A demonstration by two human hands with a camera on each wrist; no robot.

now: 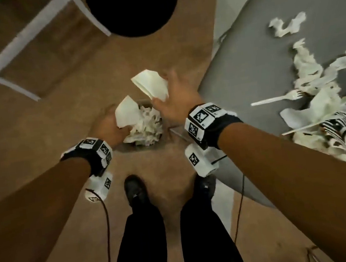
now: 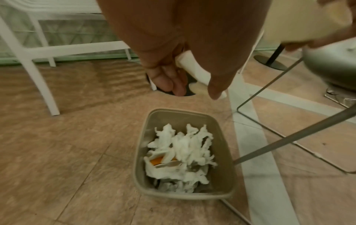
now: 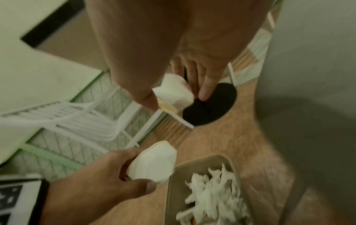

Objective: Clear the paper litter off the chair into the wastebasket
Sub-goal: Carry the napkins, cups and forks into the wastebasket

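Both my hands hover over the beige wastebasket (image 1: 141,148) (image 2: 185,196) (image 3: 170,197) on the floor; crumpled white paper (image 1: 145,127) (image 2: 185,152) lies inside it. My left hand (image 1: 107,127) (image 2: 173,79) grips a folded white paper piece (image 1: 127,113) (image 3: 154,164) above the basket's left side. My right hand (image 1: 174,96) (image 3: 173,91) pinches another folded white paper piece (image 1: 152,85) (image 3: 173,92) between thumb and fingers, past the basket's far rim. The grey chair seat (image 1: 256,56) at right carries shredded paper litter (image 1: 317,84), a plastic fork (image 1: 276,99) and a striped scrap (image 1: 335,125).
A white chair frame (image 1: 8,54) stands at the far left and a black round base (image 1: 133,10) ahead. Thin metal legs (image 2: 289,141) of the grey chair run beside the basket. My shoes (image 1: 134,189) and trailing cables are just behind it.
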